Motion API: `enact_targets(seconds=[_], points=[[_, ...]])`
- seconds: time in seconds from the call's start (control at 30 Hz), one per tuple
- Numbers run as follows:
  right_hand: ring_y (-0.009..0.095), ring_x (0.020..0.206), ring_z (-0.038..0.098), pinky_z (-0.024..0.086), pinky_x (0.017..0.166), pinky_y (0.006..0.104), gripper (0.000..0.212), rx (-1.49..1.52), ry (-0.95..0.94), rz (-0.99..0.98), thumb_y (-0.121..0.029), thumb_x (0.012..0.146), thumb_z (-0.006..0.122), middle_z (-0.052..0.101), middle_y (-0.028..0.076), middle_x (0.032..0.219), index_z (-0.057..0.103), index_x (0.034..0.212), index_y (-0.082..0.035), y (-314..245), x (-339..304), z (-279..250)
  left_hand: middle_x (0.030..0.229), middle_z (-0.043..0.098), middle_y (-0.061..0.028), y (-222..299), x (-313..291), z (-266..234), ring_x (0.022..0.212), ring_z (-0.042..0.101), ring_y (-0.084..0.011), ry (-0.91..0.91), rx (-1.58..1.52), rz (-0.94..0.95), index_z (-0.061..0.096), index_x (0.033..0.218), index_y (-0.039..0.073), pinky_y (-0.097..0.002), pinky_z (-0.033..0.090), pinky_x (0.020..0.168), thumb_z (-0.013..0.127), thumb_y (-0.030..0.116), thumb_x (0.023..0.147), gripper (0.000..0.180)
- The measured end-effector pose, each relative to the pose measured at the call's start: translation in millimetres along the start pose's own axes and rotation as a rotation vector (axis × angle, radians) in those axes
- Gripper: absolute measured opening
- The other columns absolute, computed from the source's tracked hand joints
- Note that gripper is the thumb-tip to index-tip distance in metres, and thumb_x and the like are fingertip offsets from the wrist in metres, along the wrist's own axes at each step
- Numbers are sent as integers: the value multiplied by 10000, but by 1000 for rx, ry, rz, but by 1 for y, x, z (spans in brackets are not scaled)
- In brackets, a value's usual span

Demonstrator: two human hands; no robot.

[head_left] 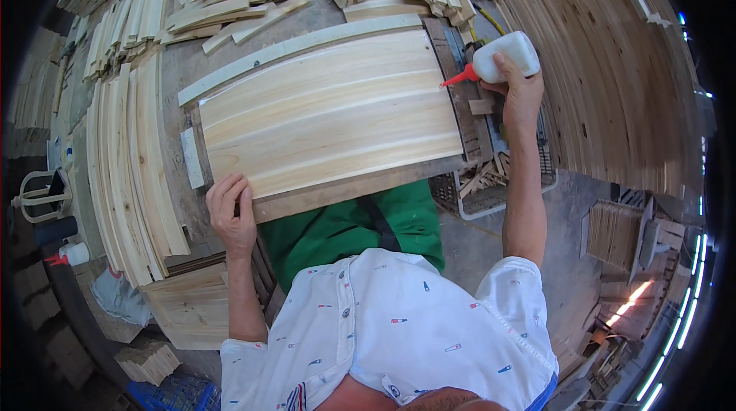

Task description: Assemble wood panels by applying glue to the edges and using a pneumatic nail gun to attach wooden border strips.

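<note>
A pale wooden panel [330,112] lies on the bench in front of me. My right hand [523,96] is wrapped round a white glue bottle [512,57], tilted so that its red nozzle points left at the panel's right edge. At the panel's near left corner is my left hand [232,212], its bent fingers close together on the edge. A long pale wooden strip [299,47] runs along the panel's far side. A thin white line shows at the far left corner of the panel.
Wood strips [126,166] are stacked to the left, with loose slats [238,12] heaped at the back. Tall stacked boards [606,81] stand at the right. Below the bench's right end sits a crate [491,208] of offcuts. A second white bottle [77,254] is at far left.
</note>
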State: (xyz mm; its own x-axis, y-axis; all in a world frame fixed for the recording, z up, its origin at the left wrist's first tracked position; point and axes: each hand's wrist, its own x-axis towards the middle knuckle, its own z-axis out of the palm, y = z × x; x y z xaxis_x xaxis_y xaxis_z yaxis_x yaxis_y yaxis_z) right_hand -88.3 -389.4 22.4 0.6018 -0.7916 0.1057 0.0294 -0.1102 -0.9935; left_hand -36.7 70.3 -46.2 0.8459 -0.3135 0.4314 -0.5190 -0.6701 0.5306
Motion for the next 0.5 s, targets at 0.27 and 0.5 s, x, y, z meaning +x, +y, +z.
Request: enact_targets(seconds=[0.27, 0.5], points=[[245, 842, 684, 603, 584, 331, 502, -91, -33, 83, -177, 805, 746, 629, 144, 1039, 506, 1191, 35, -11, -56, -40, 1054, 663, -95, 0, -1, 0, 1043, 590, -275, -14, -9, -10, 686, 966, 27, -380, 453, 927, 660, 52, 847, 124], [237, 858, 684, 602, 586, 328, 506, -60, 1, 121, -177, 808, 744, 638, 142, 1038, 504, 1201, 32, -18, -79, -59, 1053, 663, -95, 0, -2, 1, 1052, 587, -276, -18, -5, -1, 685, 972, 26, -376, 450, 931, 656, 52, 854, 124]])
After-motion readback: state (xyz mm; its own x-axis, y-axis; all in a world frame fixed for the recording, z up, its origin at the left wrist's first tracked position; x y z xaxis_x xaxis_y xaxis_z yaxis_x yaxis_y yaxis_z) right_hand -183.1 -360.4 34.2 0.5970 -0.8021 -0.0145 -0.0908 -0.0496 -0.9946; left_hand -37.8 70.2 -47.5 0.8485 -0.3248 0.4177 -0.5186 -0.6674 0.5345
